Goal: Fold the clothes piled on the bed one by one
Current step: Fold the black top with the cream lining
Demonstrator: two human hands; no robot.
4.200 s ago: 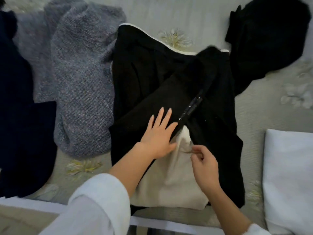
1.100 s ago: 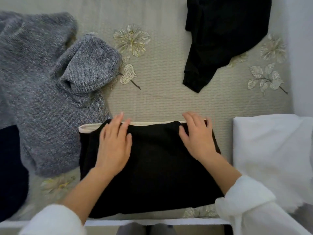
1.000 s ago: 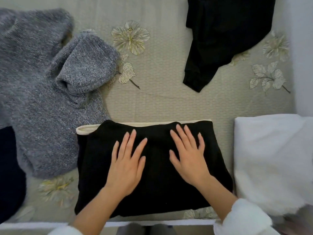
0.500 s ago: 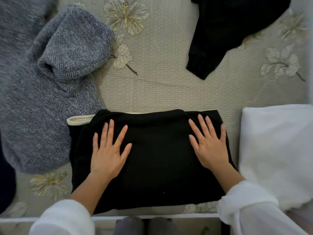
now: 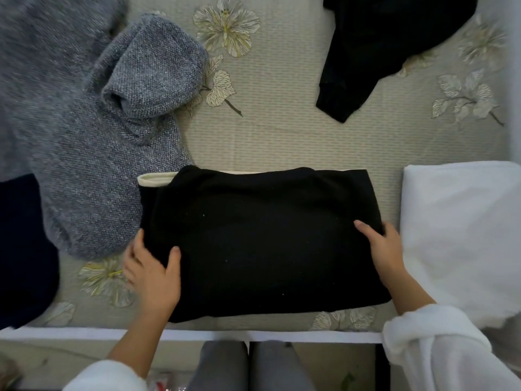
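Observation:
A black garment with a cream lining (image 5: pixel 262 241) lies folded into a rectangle near the front edge of the bed (image 5: pixel 270 131). My left hand (image 5: pixel 153 273) grips its left edge, thumb on top and fingers tucked under the fabric. On the opposite side, my right hand (image 5: pixel 380 249) holds the right edge the same way. A grey knitted sweater (image 5: pixel 84 131) lies unfolded to the left. Another black garment (image 5: pixel 380 46) lies crumpled at the far right.
A white folded cloth (image 5: pixel 462 232) sits right beside the folded garment. A dark navy garment (image 5: pixel 22 249) lies at the left edge. The bed's white front rail (image 5: pixel 197 334) runs below, with my grey-trousered legs (image 5: pixel 248 365) behind it.
My hands went from lying flat on top of the folded black garment to gripping its left and right edges. The garment had been folded down from an open spread earlier.

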